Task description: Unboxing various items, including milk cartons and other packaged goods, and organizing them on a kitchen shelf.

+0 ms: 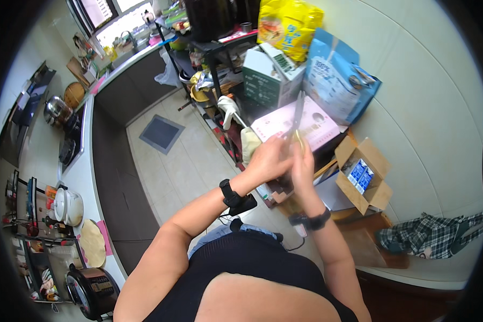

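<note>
My left hand (271,158) and my right hand (302,163) meet over the near edge of a pink printed box (322,120). A pair of scissors (298,114) points away from me above the box, blurred, its pale yellow handle at my right fingers. My right hand is closed on the handle. The left fingers lie close beside the scissors; whether they hold anything is blurred. Behind the pink box stand a green and white carton (261,80) and a blue bag (332,80), with a yellow bag (292,24) farther back.
An open cardboard box (366,161) with blue and white packs stands to the right. A black shelf (213,48) rises ahead, a white cloth glove (228,110) at its side. Along the left runs a counter (92,185) with a white pot (67,206) and a pressure cooker (92,290).
</note>
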